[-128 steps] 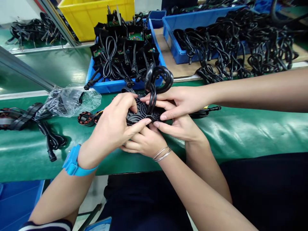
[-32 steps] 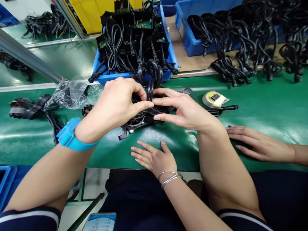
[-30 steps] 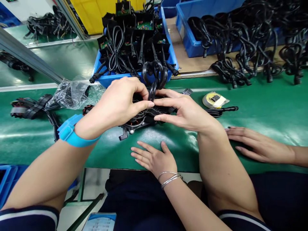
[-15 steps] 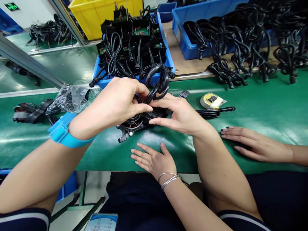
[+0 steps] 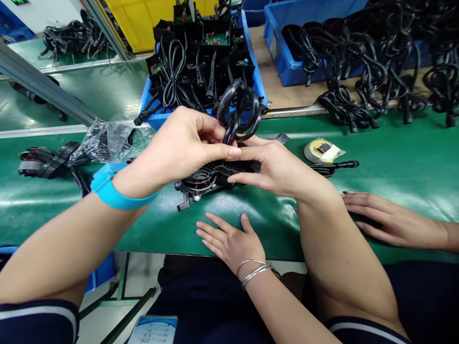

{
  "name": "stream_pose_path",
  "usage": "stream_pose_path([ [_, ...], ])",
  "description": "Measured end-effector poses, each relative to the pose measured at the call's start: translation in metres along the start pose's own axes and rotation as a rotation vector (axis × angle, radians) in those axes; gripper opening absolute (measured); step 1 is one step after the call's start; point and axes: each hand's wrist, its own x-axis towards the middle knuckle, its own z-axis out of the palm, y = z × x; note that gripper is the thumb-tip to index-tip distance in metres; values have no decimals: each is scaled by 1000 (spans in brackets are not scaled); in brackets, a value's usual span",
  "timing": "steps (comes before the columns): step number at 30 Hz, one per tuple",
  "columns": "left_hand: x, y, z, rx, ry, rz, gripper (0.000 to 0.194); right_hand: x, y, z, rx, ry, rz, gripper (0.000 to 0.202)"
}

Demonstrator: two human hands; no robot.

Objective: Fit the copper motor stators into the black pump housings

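Note:
A bundled black cable (image 5: 239, 112) stands up in loops from a black housing (image 5: 206, 179) with round ribbed parts, lying on the green bench. My left hand (image 5: 190, 141), with a blue wristband, is closed; its thumb and fingers pinch the cable at the base of the loops. From the right, my right hand (image 5: 278, 167) grips the housing, thumb on the near side and fingers beyond, close to the left fingertips. Its fingers are partly hidden behind the cable and my left hand.
A co-worker's hand with bracelets (image 5: 236, 243) lies spread before the housing, another hand (image 5: 394, 220) at right. Behind stand a blue bin (image 5: 260, 86) of black units and another blue bin (image 5: 287, 67) with cables. A tape roll (image 5: 317, 150) and plastic-wrapped parts (image 5: 107, 141) flank the work.
My left hand has shifted right, its thumb now meeting the cable's base. The loops stand more upright and open out. The view has shifted slightly; the co-worker's hands look unchanged.

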Motion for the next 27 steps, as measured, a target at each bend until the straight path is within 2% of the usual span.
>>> stream_pose_path([
  [6,-14,-4,-2,212,42,145,35,-1,-1,3,664,-52,342,39],
  [9,-33,-10,-7,351,-26,165,53,0,-2,2,806,-112,382,44],
  [14,-60,-25,0,475,-103,151,62,2,0,-1,651,-144,317,34],
  [17,-64,-26,11,598,-114,150,72,4,4,-1,531,-119,292,31],
  [20,-62,-22,16,700,-95,123,77,5,-3,1,467,-104,256,29],
  [22,-58,-24,11,685,-119,136,77,6,-12,2,448,-77,260,32],
  [24,-54,-28,3,623,-201,184,76,7,-16,2,436,-47,258,40],
  [26,-51,-32,-5,586,-279,242,76,12,-1,-2,427,-21,251,41],
  [27,-51,-34,-7,596,-291,261,76,17,15,-5,439,-23,234,37],
])
